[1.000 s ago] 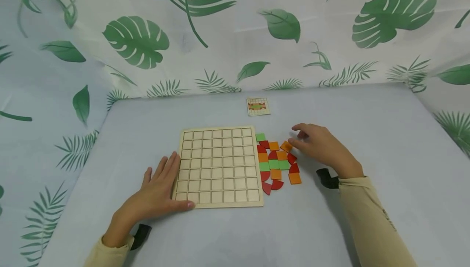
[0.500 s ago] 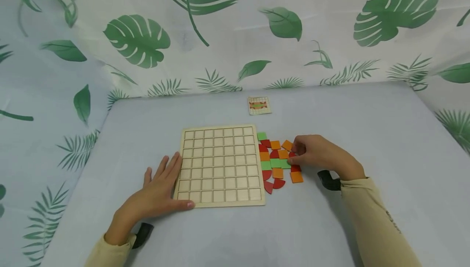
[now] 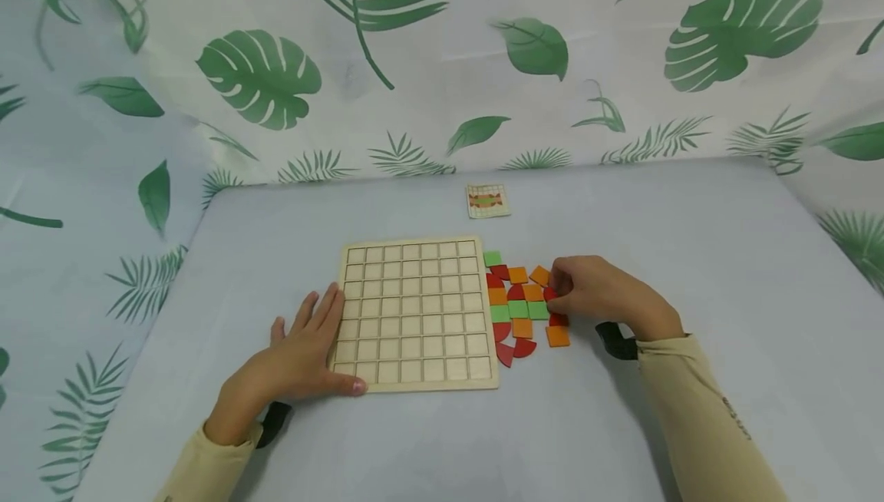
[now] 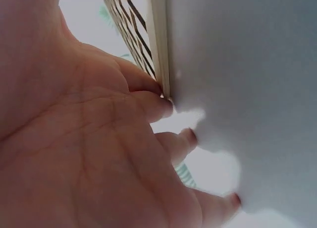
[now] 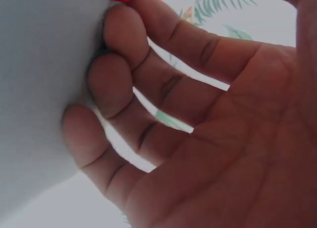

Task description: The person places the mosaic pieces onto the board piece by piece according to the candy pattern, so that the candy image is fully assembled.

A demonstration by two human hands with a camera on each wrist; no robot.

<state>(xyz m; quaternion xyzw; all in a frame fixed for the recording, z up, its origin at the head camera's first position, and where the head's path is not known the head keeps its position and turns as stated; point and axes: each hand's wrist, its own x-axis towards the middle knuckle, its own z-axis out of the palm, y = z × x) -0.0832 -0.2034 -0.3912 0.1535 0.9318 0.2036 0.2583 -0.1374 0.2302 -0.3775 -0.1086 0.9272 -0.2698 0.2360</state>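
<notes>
- Red tile pinched in curled right hand, at three o'clock of board; could slip, scattering neighbouring tiles.
- Left hand flat, fingers spread, pressing board's nine o'clock edge; could nudge it.

Pale wooden grid board, red, orange, green tiles, leaf-print backdrop
</notes>
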